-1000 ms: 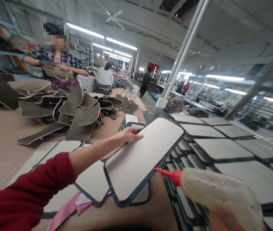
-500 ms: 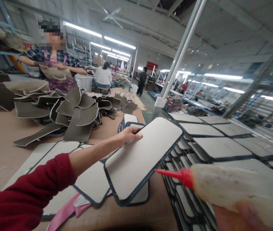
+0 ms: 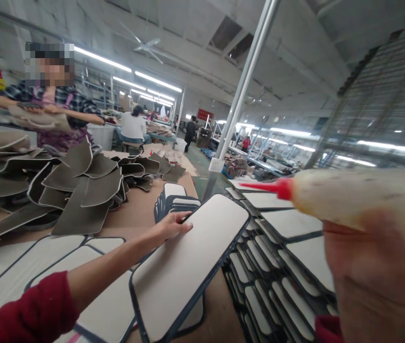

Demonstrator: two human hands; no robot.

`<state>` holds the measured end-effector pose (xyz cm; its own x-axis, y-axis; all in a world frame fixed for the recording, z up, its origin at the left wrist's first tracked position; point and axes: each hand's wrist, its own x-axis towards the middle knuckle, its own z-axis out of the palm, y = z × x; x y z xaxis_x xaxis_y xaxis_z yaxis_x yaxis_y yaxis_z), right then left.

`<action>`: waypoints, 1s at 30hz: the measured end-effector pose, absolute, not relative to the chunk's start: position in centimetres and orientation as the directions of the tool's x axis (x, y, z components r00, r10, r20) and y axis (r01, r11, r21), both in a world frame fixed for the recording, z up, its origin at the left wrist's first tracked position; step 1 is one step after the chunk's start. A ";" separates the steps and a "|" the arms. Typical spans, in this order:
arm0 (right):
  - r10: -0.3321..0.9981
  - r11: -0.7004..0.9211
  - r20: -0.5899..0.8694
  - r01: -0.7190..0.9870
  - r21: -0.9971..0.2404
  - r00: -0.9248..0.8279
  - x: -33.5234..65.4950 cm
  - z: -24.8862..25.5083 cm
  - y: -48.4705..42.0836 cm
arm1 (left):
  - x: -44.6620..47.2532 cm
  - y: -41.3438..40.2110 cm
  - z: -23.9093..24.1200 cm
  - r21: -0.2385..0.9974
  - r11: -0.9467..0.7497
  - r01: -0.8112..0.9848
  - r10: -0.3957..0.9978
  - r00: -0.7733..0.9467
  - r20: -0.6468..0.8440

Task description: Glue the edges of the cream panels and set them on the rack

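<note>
My left hand (image 3: 171, 226) grips the far left edge of a white rectangular panel with a dark blue rim (image 3: 184, 267), held tilted over the cardboard-covered table (image 3: 138, 209). My right hand (image 3: 370, 267) is raised close to the camera and wrapped round a cloudy squeeze bottle with a red nozzle (image 3: 352, 197); the nozzle points left, above the panel. More such panels lie flat under my left arm (image 3: 45, 267).
Overlapping rows of the same panels (image 3: 281, 267) fill the right side. A small stack of them (image 3: 173, 197) stands beyond my left hand. Grey mat pieces (image 3: 81, 186) are heaped at left. A person in a plaid shirt (image 3: 52, 109) works behind them. A steel pillar (image 3: 241, 90) rises ahead.
My right hand has lifted the bottle from low beside the panel's near edge up to head height. The view has swung down and right. My left hand keeps its hold on the panel.
</note>
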<state>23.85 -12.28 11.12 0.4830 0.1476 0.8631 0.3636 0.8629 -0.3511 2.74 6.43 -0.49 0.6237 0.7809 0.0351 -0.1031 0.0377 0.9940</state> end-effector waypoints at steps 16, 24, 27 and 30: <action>0.295 0.761 0.634 0.226 -0.608 0.715 28.1 6.1 -14.6 | -0.1 4.8 -1.1 0.992 0.026 -0.122 0.744 0.666 0.063; 0.260 0.729 0.574 0.231 -0.644 0.777 29.0 4.3 -14.7 | -0.5 4.6 -1.3 0.988 0.085 -0.130 0.709 0.705 0.032; 0.275 0.713 0.568 0.232 -0.661 0.775 29.1 3.5 -14.3 | -0.6 4.5 -1.4 0.983 0.116 -0.145 0.692 0.721 0.025; 0.298 0.738 0.568 0.193 -0.647 0.767 29.0 3.2 -14.1 | -0.6 4.5 -1.4 0.979 0.133 -0.152 0.675 0.737 0.022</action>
<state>29.00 -14.11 3.20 0.7672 0.2977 0.5682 0.1931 0.7375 -0.6471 -0.62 4.48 -1.40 0.7372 0.6753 0.0225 -0.1516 0.1329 0.9795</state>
